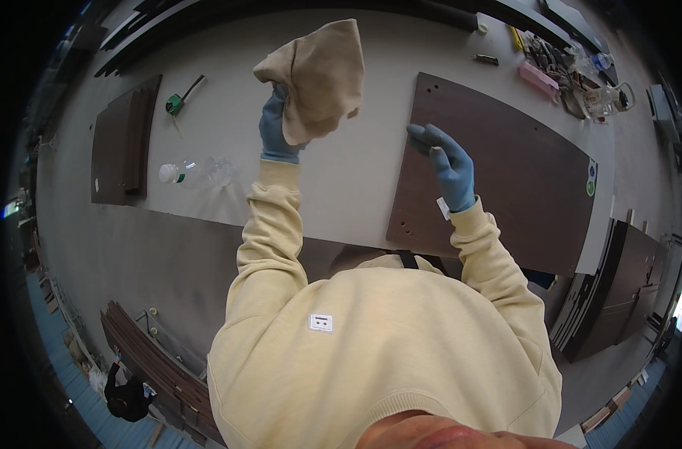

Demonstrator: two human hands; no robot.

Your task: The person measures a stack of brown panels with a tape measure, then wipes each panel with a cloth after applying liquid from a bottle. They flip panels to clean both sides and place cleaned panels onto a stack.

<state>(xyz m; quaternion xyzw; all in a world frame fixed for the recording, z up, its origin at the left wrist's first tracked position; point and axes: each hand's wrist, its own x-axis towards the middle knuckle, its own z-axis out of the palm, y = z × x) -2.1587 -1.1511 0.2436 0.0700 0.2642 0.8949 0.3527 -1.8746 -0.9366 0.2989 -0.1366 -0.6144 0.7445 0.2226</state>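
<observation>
In a blue glove, my left hand point(275, 135) grips a crumpled beige cloth point(326, 78), raised over the left half of the white tabletop point(341, 194). The cloth hides most of those fingers. My right hand point(449, 170), also gloved in blue, is over the left part of a dark brown panel point(506, 179). Its fingers are stretched out and hold nothing; whether they touch the panel I cannot tell. Small holes show near the panel's left corners, and a round green-and-white sticker point(591, 179) is at its right edge.
Left on the table are stacked brown panels point(116, 146), a green tape measure point(174, 104) and a clear plastic bottle point(195, 173). Far right hold a pink box point(539, 79), a clear jug point(601, 102) and clutter. More panels point(618, 292) stand lower right. Another person point(127, 396) is at lower left.
</observation>
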